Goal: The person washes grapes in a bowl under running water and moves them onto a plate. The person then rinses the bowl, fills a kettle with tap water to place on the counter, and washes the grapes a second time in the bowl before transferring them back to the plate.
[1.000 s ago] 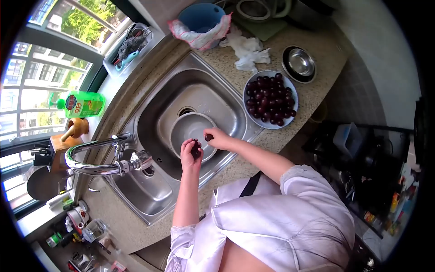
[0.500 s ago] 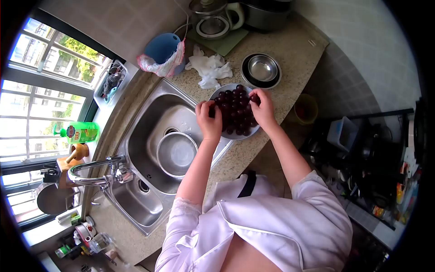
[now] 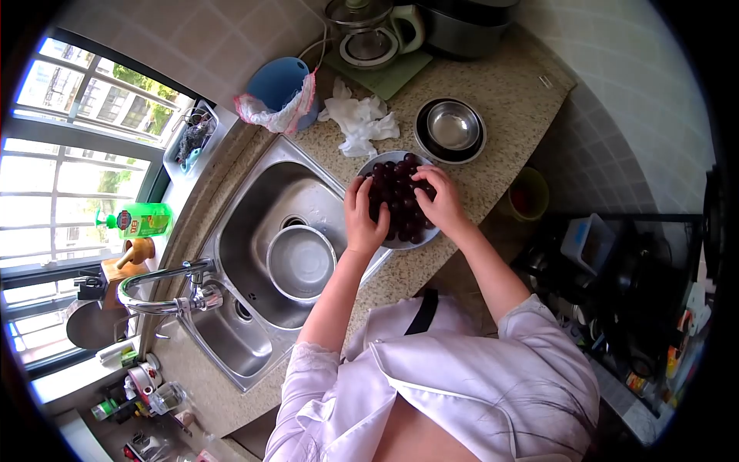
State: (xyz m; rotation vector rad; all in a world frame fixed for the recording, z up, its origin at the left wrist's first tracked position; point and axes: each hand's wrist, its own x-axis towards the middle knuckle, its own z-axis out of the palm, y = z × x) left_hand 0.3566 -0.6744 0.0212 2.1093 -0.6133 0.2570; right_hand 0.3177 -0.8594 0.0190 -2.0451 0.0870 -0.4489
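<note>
A light round bowl (image 3: 419, 241) heaped with dark red, round fruits (image 3: 399, 202) stands on the counter beside the sink. My left hand (image 3: 363, 218) lies over the bowl's left side, its thumb and fingers apart and touching the fruits. Over the right side, my right hand (image 3: 441, 202) has its fingers spread and bent on top of the pile. No fruit shows gripped in either hand, though the palms face down and hide what lies beneath.
The metal sink (image 3: 245, 223) holds an empty metal bowl (image 3: 301, 262), left of my left forearm. Behind the fruit are crumpled white tissues (image 3: 358, 119), a lined blue bin (image 3: 275, 83) and nested metal bowls (image 3: 453, 127). The faucet (image 3: 158, 296) arches at the left.
My right hand has opened from a pinch near the bowl's upper right edge and moved down onto the pile. My left hand's fingers have spread. The view has shifted slightly.
</note>
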